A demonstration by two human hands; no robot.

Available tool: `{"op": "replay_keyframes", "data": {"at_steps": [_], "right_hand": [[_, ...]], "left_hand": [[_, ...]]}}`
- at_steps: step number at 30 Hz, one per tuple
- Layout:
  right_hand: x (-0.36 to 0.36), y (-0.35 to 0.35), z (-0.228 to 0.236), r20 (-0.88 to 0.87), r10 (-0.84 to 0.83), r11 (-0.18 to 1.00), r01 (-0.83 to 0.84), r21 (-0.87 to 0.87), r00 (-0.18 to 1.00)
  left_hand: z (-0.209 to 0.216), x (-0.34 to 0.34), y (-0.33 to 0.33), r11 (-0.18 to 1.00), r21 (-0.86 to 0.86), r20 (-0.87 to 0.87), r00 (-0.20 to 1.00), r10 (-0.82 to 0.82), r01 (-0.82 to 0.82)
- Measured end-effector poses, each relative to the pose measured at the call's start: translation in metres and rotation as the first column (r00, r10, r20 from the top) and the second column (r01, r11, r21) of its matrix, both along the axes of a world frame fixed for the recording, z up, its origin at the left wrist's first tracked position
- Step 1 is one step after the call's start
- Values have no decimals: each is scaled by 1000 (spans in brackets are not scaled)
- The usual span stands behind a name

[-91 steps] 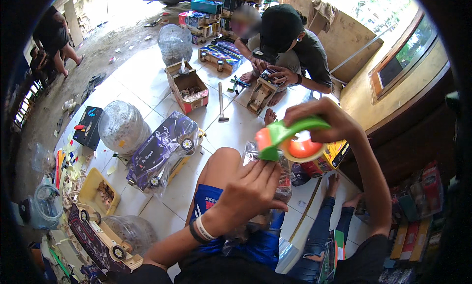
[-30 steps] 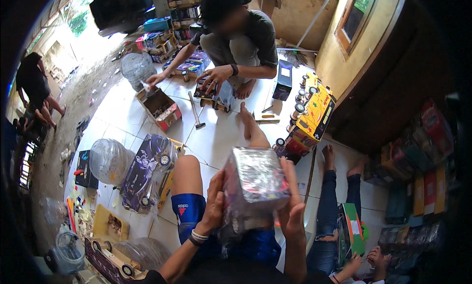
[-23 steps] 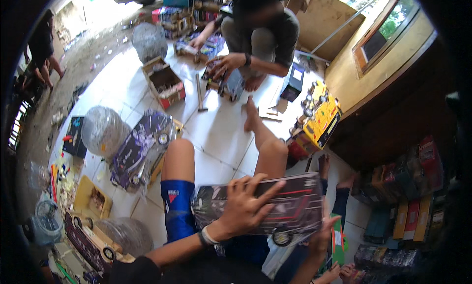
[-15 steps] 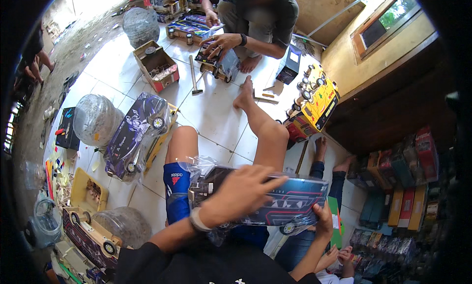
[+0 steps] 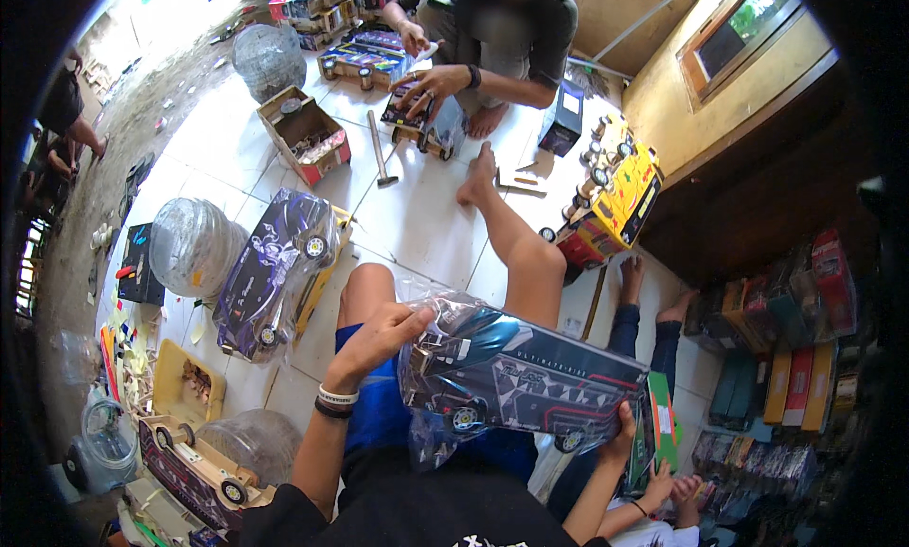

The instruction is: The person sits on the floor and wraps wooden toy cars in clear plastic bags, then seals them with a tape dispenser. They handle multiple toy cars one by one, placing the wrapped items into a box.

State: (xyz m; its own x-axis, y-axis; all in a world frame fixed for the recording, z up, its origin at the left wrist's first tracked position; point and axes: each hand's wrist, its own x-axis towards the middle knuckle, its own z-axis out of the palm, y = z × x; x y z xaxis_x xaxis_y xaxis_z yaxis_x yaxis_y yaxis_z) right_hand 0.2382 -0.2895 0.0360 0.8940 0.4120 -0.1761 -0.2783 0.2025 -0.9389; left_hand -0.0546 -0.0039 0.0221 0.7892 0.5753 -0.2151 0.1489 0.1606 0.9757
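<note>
A dark grey toy bus (image 5: 540, 381) with teal and red markings lies across my lap in loose clear plastic wrap, its wheels toward me. My left hand (image 5: 383, 337) is closed on the crumpled plastic at the bus's left end, thumb on top. At the lower right corner my right hand (image 5: 620, 435) grips the bus, fingers partly hidden behind it. Left of my knee, a wrapped purple toy bus (image 5: 275, 277) rests on the tiles. Close by my right hand, another person's hand (image 5: 655, 485) holds a green toy bus (image 5: 660, 419).
Across from me a person's hands (image 5: 426, 88) work on another toy bus. Between us are a hammer (image 5: 381, 149) and a wooden box (image 5: 305, 135). Plastic rolls (image 5: 196, 244) stand left, beside a yellow tub (image 5: 189, 381). Yellow toy vehicles (image 5: 615, 201) sit right, near stacked boxes (image 5: 786, 291).
My left hand has moved from over the bus's side to its left end and closed on the wrap. The bus has tilted, its right end lower, and more of its side shows.
</note>
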Motion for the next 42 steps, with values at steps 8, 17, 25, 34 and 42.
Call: {"op": "replay_keyframes", "data": {"at_steps": [8, 17, 25, 34, 42], "right_hand": [[-9, -11, -22, -67, -26, 1000, 25, -13, 997], [-3, 40, -49, -167, 84, 996, -76, 54, 982], [-39, 196, -171, -405, 313, 948, -305, 87, 859], [-63, 164, -95, 478, 675, 721, -640, -266, 562], [-55, 152, -67, 554, 711, 674, -643, -364, 433]], "left_hand": [[37, 16, 17, 974, 225, 27, 999, -40, 32], [94, -29, 30, 886, 194, 73, 906, 416, -422], [106, 18, -22, 305, 916, 114, 897, 427, -262], [8, 82, -28, 351, 931, -47, 916, 398, -105], [-28, 72, -45, 349, 936, -47, 966, 253, -46]]}}
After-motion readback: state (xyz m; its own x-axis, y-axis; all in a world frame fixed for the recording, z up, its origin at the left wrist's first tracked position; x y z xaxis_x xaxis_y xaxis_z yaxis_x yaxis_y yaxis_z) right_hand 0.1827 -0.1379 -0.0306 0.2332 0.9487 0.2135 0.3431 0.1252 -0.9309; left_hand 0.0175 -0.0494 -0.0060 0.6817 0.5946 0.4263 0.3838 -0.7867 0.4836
